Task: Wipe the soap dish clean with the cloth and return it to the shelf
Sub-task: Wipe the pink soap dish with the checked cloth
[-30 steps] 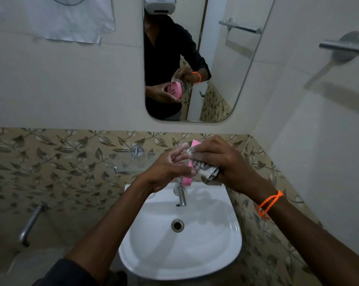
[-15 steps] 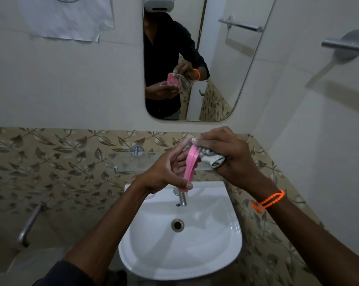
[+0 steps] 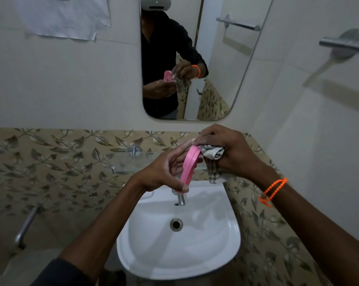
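A pink soap dish (image 3: 188,167) stands on edge above the sink, seen from its rim. My left hand (image 3: 163,172) grips it, thumb at its lower end and fingers behind it. My right hand (image 3: 229,151) is closed on a bunched checked cloth (image 3: 212,159), pressed against the dish's upper right side; a corner of cloth hangs down below the hand. A glass shelf (image 3: 121,162) on metal brackets runs along the patterned wall behind my hands.
A white sink (image 3: 222,234) with a chrome tap (image 3: 180,200) lies directly below. A mirror (image 3: 215,65) hangs above. A towel bar (image 3: 343,45) sticks out at upper right, and a metal pipe (image 3: 26,226) at lower left. A paper sheet (image 3: 67,17) is taped to the wall.
Both hands have lifted slightly with the dish. The dish has tilted further on edge, and the cloth has shifted along its upper side, with more cloth hanging down.
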